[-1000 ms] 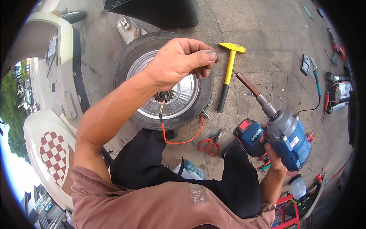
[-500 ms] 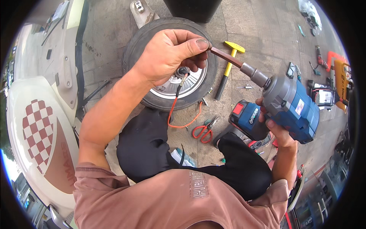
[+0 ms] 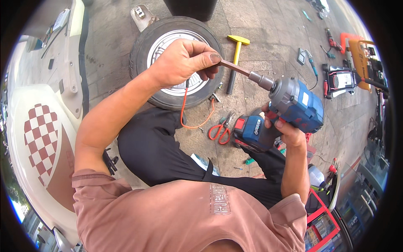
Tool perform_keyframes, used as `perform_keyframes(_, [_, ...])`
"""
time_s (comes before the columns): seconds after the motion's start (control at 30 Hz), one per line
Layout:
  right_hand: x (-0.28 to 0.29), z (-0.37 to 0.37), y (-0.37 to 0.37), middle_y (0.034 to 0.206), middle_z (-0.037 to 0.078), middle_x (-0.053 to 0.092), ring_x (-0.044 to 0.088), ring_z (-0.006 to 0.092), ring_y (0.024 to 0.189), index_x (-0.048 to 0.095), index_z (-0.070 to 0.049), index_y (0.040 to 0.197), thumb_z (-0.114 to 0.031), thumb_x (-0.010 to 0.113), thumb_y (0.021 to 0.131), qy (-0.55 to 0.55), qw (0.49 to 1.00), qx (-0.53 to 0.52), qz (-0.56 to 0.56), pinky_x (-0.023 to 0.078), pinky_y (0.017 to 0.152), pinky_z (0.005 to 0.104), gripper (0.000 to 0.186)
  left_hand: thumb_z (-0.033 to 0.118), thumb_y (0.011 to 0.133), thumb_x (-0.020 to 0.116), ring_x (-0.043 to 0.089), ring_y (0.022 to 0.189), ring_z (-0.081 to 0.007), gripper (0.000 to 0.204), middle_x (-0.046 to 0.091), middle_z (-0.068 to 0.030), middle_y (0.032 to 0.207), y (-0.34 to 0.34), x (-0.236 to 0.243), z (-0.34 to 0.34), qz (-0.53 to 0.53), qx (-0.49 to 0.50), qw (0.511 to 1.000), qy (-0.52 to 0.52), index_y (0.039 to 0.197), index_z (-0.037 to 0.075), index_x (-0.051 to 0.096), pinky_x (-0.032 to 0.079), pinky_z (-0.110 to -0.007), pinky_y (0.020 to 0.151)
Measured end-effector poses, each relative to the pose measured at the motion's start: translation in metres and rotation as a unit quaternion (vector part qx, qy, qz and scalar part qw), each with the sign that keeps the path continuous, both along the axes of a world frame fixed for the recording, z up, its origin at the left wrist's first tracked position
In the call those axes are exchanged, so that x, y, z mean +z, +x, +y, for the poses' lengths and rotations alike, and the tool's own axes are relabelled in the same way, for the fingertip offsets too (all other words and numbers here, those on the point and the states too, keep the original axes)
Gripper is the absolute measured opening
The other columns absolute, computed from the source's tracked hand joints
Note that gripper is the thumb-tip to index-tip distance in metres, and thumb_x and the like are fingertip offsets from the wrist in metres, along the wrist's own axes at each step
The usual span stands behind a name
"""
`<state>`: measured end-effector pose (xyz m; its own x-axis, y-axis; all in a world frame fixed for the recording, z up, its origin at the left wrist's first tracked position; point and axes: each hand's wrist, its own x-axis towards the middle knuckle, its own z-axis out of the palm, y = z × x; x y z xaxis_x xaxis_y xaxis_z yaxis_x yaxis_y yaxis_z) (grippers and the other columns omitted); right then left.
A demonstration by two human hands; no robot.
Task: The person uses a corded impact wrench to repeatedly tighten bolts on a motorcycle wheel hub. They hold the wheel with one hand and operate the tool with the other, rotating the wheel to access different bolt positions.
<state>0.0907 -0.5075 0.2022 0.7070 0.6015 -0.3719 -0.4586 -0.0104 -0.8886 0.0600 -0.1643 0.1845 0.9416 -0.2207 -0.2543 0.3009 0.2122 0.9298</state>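
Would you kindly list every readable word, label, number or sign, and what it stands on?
None reads clearly:
Blue power tool: white label, too small.
Battery: marking, too small.
Brown shirt: stitched patch, stylised, unclear.
Cream panel: lettering, too faint.
Orange-yellow equipment: marking, blurred.
Black-and-red equipment: pale label, too small.

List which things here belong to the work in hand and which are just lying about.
In use:
blue power driver, gripped by the right hand
brown bit on it, tip at the left hand
probably the wheel and orange cable below

Lying about, apparently:
yellow hammer
red-handled scissors
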Motion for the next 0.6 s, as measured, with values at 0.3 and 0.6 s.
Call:
perform_keyframes(0.3, [-0.061, -0.031, -0.046, 0.111, 0.018, 0.068, 0.064, 0.0213, 0.077, 0.059, 0.001, 0.125, -0.015, 0.076, 0.076, 0.014, 0.993, -0.035, 0.109, 0.052, 0.073, 0.0360, 0.054, 0.018, 0.098, 0.068, 0.066, 0.080, -0.0120, 0.022, 0.073, -0.0063, 0.087, 0.003, -0.055, -0.008, -0.035, -0.164, 0.980, 0.110, 0.099, -0.003, 0.074, 0.052, -0.027, 0.073])
perform_keyframes(0.6, [-0.096, -0.039, -0.058, 0.108, 0.014, 0.069, 0.063, 0.0195, 0.082, 0.063, 0.001, 0.119, -0.017, 0.074, 0.081, -0.028, 0.992, -0.016, 0.122, 0.052, 0.081, 0.0385, 0.043, 0.036, 0.098, 0.064, 0.064, 0.113, -0.0324, 0.045, 0.067, -0.0191, 0.122, 0.004, -0.072, 0.007, -0.316, -0.064, 0.877, 0.357, 0.125, 0.001, 0.067, 0.049, -0.038, 0.096])
